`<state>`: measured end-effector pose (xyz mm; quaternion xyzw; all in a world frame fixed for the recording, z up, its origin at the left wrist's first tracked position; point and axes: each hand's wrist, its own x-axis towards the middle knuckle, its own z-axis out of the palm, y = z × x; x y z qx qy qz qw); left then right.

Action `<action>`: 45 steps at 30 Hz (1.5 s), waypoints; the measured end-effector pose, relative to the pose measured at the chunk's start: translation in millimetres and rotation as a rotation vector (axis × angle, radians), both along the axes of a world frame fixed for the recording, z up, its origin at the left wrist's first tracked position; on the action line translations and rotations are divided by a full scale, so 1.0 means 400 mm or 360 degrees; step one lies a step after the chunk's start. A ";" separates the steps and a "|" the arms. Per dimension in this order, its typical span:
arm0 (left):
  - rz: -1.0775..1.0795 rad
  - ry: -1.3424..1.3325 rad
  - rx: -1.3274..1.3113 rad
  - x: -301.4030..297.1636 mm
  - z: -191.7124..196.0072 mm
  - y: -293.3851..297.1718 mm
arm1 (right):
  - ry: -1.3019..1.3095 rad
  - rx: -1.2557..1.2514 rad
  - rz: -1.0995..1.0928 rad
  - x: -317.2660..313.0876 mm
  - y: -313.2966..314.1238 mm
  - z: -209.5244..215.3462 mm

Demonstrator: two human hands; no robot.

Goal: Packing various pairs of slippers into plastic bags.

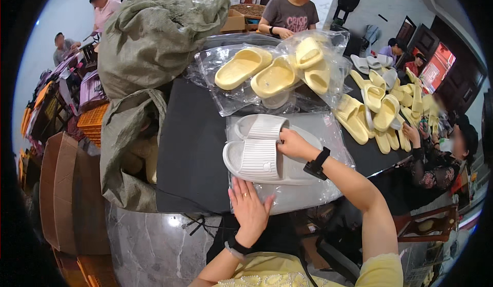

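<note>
A pair of light grey slide slippers (253, 159) lies side by side on a clear plastic bag (314, 195) at the table's near edge, toes to the left. My right hand (298, 144) reaches in from the right, its fingers closed at the strap openings and gripping the slippers; its fingertips are partly hidden there. Below the toe of the nearer slipper, my left hand (250, 205) rests on the bag's lower left edge, fingers stretched out and thumb apart. I cannot tell whether the slippers are inside the bag or on top of it.
Bagged yellow slippers (241, 69) lie beyond on the black table (187, 148). Loose yellow slippers (386, 113) are heaped at the right, where a co-worker's hand (411, 134) reaches in. Green woven sacks (154, 40) crowd the left; another person (294, 14) stands across the table.
</note>
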<state>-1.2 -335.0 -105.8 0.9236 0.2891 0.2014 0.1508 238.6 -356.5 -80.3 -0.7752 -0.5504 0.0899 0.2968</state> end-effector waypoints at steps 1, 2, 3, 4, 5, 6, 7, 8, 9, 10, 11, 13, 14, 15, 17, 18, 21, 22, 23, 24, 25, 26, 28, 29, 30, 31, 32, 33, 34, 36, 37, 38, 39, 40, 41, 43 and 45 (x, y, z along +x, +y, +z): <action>0.0004 -0.0001 0.0003 -0.017 0.002 0.000 | 0.0017 0.0035 0.0020 0.004 0.000 -0.013; -0.0022 -0.0024 -0.0032 -0.034 0.002 0.001 | 0.0010 0.0039 0.0011 0.011 -0.001 -0.025; -0.0057 -0.0047 -0.0074 -0.053 0.000 -0.006 | 0.0073 -0.0023 -0.0032 0.012 -0.008 -0.033; -0.0086 -0.0056 -0.0072 -0.070 -0.001 -0.010 | 0.0133 -0.0077 -0.0086 0.006 -0.012 -0.021; -0.0173 -0.0078 -0.0086 -0.088 -0.005 -0.011 | 0.0188 0.0026 -0.0035 -0.008 -0.011 -0.017; -0.0281 -0.0111 -0.0097 -0.106 -0.005 -0.015 | 0.0178 0.0190 0.0071 -0.007 -0.009 -0.027; -0.0332 -0.0212 -0.0093 -0.123 -0.012 -0.013 | 0.0160 0.0144 0.0080 0.001 -0.006 -0.038; -0.0383 -0.0307 -0.0090 -0.139 -0.022 -0.004 | 0.0181 0.0057 0.0076 0.004 0.004 -0.048; -0.0365 -0.0327 -0.0141 -0.160 -0.036 0.006 | 0.0168 0.0061 0.0118 -0.016 0.012 -0.028; -0.0356 -0.0350 -0.0189 -0.162 -0.024 0.017 | 0.0155 0.0046 0.0075 -0.019 0.020 -0.023; -0.0404 -0.0417 -0.0195 -0.170 -0.005 0.026 | 0.0160 -0.0134 -0.0031 -0.019 0.010 -0.014; -0.0415 -0.0478 -0.0165 -0.162 0.001 0.040 | 0.0129 -0.0109 -0.0014 -0.001 0.004 -0.024; -0.0443 -0.0508 -0.0098 -0.155 -0.002 0.048 | 0.0130 -0.0108 0.0000 0.008 -0.001 -0.029; -0.0458 -0.0506 -0.0085 -0.151 0.009 0.057 | 0.0129 -0.0093 -0.0011 0.006 -0.005 -0.022; -0.0561 -0.0561 0.0236 -0.149 0.035 0.075 | 0.0150 -0.0182 -0.0038 0.001 -0.007 -0.011; -0.0563 -0.0560 0.0245 -0.146 0.043 0.081 | 0.0150 -0.0173 -0.0039 0.003 -0.008 -0.011; -0.0738 -0.0589 0.0402 -0.151 0.028 0.110 | 0.0156 -0.0196 -0.0019 0.003 -0.003 -0.018; -0.0823 -0.0550 0.0331 -0.152 -0.005 0.123 | 0.0157 -0.0218 -0.0002 0.007 -0.002 -0.019; -0.0907 -0.0510 0.0260 -0.157 -0.036 0.134 | 0.0158 -0.0241 0.0014 0.010 0.000 -0.021; -0.0908 -0.0508 0.0265 -0.155 -0.029 0.139 | 0.0159 -0.0236 0.0014 0.010 -0.001 -0.024; -0.0985 -0.0547 0.0334 -0.156 -0.021 0.142 | 0.0184 -0.0169 0.0033 0.007 -0.002 -0.029; -0.1064 -0.0585 0.0402 -0.157 -0.013 0.147 | 0.0210 -0.0104 0.0052 0.006 -0.004 -0.033; -0.1116 -0.0533 0.0396 -0.150 0.004 0.156 | 0.0235 -0.0178 0.0029 0.004 -0.003 -0.032; -0.0966 -0.0529 0.0398 -0.148 0.011 0.151 | 0.0236 -0.0188 0.0030 -0.004 0.000 -0.028; -0.0824 -0.0526 0.0400 -0.145 0.014 0.148 | 0.0236 -0.0197 0.0024 -0.010 -0.001 -0.017; -0.0800 -0.0499 0.0401 -0.150 0.003 0.154 | 0.0245 -0.0194 0.0029 -0.017 -0.003 -0.007; -0.0794 -0.0484 0.0401 -0.155 -0.001 0.159 | 0.0244 -0.0283 0.0008 -0.022 -0.003 0.002; -0.0850 -0.0525 0.0428 -0.161 0.000 0.162 | 0.0246 -0.0371 -0.0015 -0.023 -0.005 0.009; -0.0902 -0.0562 0.0454 -0.169 0.001 0.162 | 0.0267 -0.0370 -0.0002 -0.016 -0.006 0.003; -0.0921 -0.0512 0.0474 -0.161 0.005 0.158 | 0.0273 -0.0232 0.0089 0.007 -0.004 -0.030; -0.0945 -0.0487 0.0497 -0.155 0.009 0.154 | 0.0221 -0.0201 0.0080 0.027 -0.001 -0.067; -0.0977 -0.0416 0.0420 -0.147 -0.009 0.155 | 0.0122 -0.0087 0.0039 0.045 -0.001 -0.107; -0.0948 -0.0417 0.0321 -0.148 -0.023 0.155 | 0.0133 -0.0074 0.0057 0.043 0.005 -0.107; -0.0914 -0.0435 0.0238 -0.150 -0.010 0.153 | 0.0126 -0.0051 0.0077 0.037 0.010 -0.090; -0.0861 -0.0404 0.0246 -0.162 0.015 0.157 | 0.0135 0.0005 0.0115 0.025 0.016 -0.082; -0.1049 -0.0240 -0.0016 -0.147 0.091 0.168 | 0.0173 0.0070 0.0162 0.011 0.003 -0.051; -0.0932 -0.0335 -0.0006 -0.106 0.078 0.164 | 0.0136 0.0030 0.0088 0.027 -0.005 -0.068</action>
